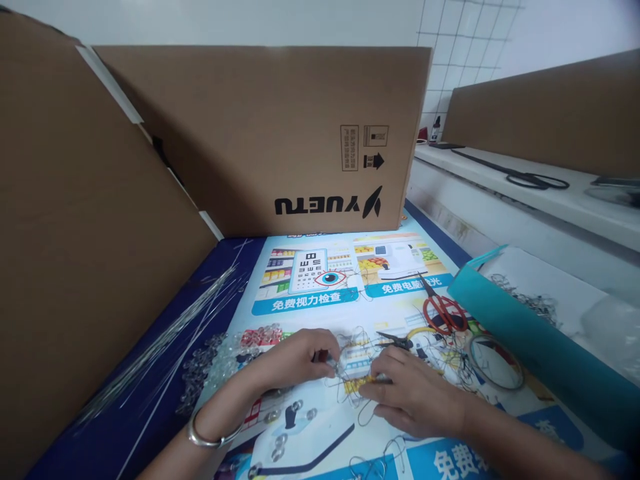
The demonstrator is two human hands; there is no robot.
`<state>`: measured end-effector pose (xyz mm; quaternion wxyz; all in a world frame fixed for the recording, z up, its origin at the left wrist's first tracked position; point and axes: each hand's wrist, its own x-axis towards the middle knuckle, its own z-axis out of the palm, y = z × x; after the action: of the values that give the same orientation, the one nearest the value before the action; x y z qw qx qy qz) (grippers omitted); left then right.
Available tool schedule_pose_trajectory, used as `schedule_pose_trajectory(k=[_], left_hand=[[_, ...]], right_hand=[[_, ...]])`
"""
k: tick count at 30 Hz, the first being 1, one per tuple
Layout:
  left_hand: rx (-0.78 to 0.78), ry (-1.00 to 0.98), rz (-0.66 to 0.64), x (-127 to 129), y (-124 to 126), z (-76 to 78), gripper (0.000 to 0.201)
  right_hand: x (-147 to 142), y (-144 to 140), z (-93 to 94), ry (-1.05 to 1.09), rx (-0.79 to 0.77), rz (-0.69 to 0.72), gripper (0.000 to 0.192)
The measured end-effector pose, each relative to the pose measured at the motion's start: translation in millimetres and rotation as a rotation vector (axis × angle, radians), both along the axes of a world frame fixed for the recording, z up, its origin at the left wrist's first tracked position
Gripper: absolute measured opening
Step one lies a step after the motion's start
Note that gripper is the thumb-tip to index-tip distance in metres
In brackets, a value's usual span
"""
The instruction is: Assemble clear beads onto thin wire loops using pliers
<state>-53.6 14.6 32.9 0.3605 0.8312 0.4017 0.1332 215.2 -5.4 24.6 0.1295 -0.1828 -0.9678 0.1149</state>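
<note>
Wire piece at 6 o'clock on poster, pinched between left hand and right hand. Both grasping it. Advice: keep pinch tight, bend slow; red scissors at 2 o'clock, clear beads at 9.

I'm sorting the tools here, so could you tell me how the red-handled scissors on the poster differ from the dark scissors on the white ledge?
The red-handled scissors have bright red loops and lie on the printed poster, close to the right hand. The dark scissors are black all over and lie on the white ledge, far from both hands. Both lie flat, and nobody is holding either.
</note>
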Motion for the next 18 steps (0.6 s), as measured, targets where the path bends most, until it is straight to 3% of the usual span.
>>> schedule_pose_trajectory(k=[5, 10, 14, 18], left_hand=[[-0.019, 0.03, 0.061, -3, -1, 2.5, 0.013], [0.03, 0.024, 0.117, -6, 0, 6.3, 0.01], [0.053, 0.017, 0.065, -6, 3, 4.5, 0.006], [0.083, -0.006, 0.015, -5, 5, 1.4, 0.008]], right_hand=[[0, 0, -1.5, 0.052, 0.013, -0.016, 0.031], [0, 6, -9.1, 0.251, 0.015, -0.05, 0.024], [1, 6, -8.6, 0.351, 0.009, -0.105, 0.02], [-2, -5, 6.3, 0.254, -0.009, -0.022, 0.018]])
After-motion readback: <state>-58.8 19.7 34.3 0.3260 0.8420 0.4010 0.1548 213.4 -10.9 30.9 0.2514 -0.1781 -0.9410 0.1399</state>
